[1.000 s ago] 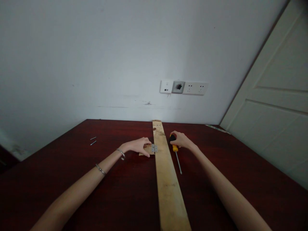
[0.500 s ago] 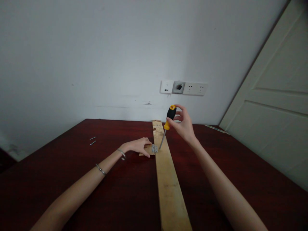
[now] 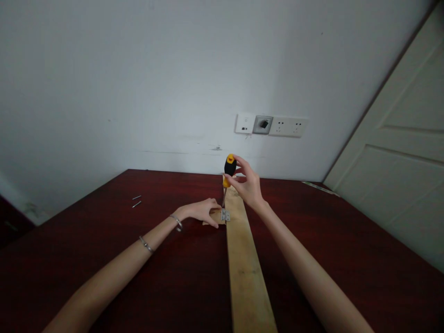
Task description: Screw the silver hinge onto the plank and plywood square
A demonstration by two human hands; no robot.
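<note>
My right hand (image 3: 248, 184) grips a yellow-and-black screwdriver (image 3: 230, 166) by its handle, shaft pointing down. The screwdriver's tip is at or just above the far edge of a small metal hinge (image 3: 225, 215); whether it touches a screw cannot be made out. The hinge spans a long pale wooden board (image 3: 244, 259) and a short wooden piece (image 3: 215, 216) on the board's left. Thumb and fingers of my left hand (image 3: 203, 210) are closed around the short piece, pressing it against the board; the palm covers part of it.
Two thin metal pieces, perhaps screws or nails (image 3: 136, 204), lie on the dark red table (image 3: 166, 277) at the left. Behind the table is a white wall with sockets (image 3: 270, 126). A pale door (image 3: 398, 171) stands at the right, near a thin strip (image 3: 321, 188).
My right hand has moved left with the screwdriver, bringing its tip from over the board to the hinge. My left hand keeps its hold. The view has shifted slightly.
</note>
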